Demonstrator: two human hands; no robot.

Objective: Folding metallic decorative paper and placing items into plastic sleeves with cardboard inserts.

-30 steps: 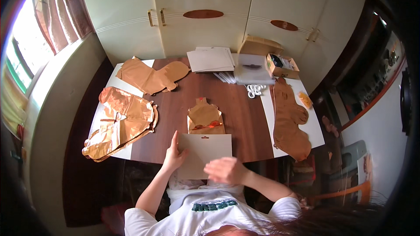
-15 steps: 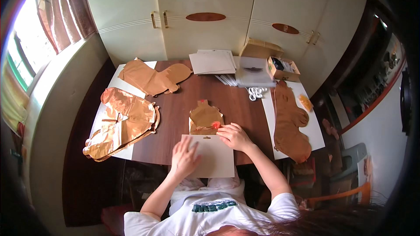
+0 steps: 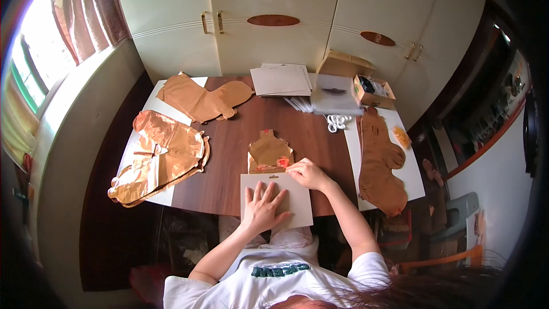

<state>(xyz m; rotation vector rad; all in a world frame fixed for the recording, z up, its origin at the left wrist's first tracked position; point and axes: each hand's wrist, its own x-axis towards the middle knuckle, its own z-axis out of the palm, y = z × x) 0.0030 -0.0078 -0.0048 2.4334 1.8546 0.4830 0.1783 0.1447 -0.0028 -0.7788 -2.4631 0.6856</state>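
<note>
"What's the left hand (image 3: 262, 209) doing?"

"It's lying on the white card (image 3: 297, 201), its fingers apart."

"And the right hand (image 3: 309, 174)?"

"It's staying near the card's far right corner, fingertips drawn together; I cannot tell whether they're pinching anything."

"Where's the gold foil (image 3: 270, 150) lying?"

"It's lying at the card's far edge, a red patch (image 3: 282, 162) showing beside the right hand's fingertips."

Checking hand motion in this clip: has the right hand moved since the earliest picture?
Yes: against the near edge of the table, the right hand has moved forward, away from the body.
</note>
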